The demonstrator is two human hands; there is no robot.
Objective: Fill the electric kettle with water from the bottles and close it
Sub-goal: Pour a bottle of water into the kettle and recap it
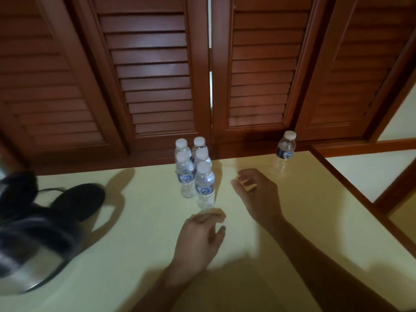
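Several small capped water bottles stand clustered at the table's far middle. One more capped bottle stands alone to the right and looks nearly empty. The electric kettle, silver with black trim, is blurred at the left edge, next to its round black base. My left hand hovers just in front of the nearest bottle, fingers loosely curled and holding nothing. My right hand hovers to the right of the cluster, fingers loosely curled, also holding nothing.
The pale yellow table has a wooden rim on its right side. Brown louvered shutters stand right behind the table. A black cord runs from the base.
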